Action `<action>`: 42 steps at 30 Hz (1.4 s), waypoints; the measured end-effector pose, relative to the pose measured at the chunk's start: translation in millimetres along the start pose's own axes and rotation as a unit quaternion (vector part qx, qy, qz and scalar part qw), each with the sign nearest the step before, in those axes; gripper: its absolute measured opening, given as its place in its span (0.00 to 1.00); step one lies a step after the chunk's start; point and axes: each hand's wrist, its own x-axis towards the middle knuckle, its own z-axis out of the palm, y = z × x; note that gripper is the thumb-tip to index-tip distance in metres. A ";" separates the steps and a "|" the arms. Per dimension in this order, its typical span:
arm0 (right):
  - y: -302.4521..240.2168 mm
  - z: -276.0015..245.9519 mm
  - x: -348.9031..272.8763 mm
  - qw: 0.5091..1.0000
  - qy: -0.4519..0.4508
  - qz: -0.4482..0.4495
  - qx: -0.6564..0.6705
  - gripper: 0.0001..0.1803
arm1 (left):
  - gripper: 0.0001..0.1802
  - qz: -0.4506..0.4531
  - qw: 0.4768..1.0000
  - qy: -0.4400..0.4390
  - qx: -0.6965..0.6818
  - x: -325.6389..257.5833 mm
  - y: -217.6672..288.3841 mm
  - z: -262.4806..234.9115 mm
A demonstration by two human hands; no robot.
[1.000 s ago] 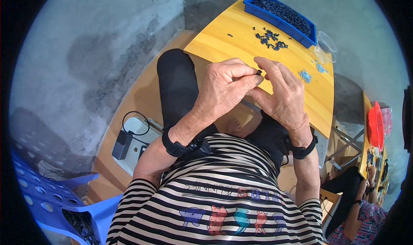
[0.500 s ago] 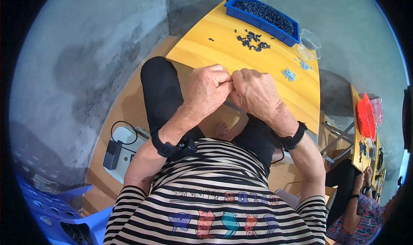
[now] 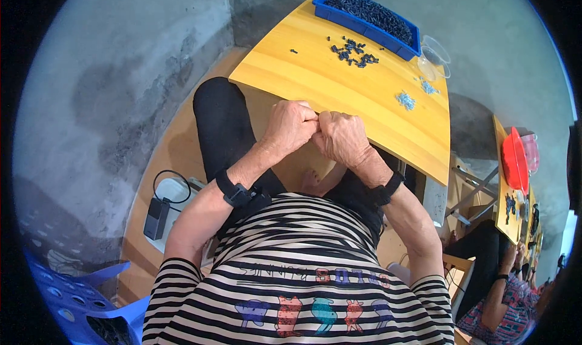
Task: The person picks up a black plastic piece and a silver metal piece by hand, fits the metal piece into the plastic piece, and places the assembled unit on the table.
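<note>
My left hand (image 3: 291, 127) and my right hand (image 3: 343, 137) meet knuckle to knuckle at the near edge of the yellow table (image 3: 285, 60). Both are closed, fingers curled in a pinch. Whatever is between the fingertips is hidden; only a speck of something dark shows where they touch. Beyond them, a loose group of small black cylindrical parts (image 3: 365, 60) lies on the tabletop. To the right are two little piles of small silvery pieces, a nearer pile (image 3: 405, 100) and a farther pile (image 3: 428, 86).
A blue tray (image 3: 367, 31) heaped with black parts stands at the table's far edge, beside clear plastic cups (image 3: 434, 59). At right, another person (image 3: 506, 296) sits at a second table with a red basin (image 3: 515, 160). A blue plastic chair (image 3: 91, 305) is at lower left.
Both hands, still together, have come a little nearer to me; the right one has also shifted left. The view has moved slightly.
</note>
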 end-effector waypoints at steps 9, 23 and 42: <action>21.8 -1.5 15.4 0.997 0.058 -0.007 -0.041 0.13 | 0.05 0.068 0.994 0.045 0.073 30.0 12.1 -2.5; 59.5 6.9 2.3 0.997 0.049 0.049 -0.025 0.13 | 0.06 -0.004 0.994 -0.021 0.109 61.2 14.0 29.0; 46.1 12.6 -8.4 1.000 0.021 0.011 0.017 0.11 | 0.07 0.005 0.990 -0.116 0.083 47.0 2.6 20.2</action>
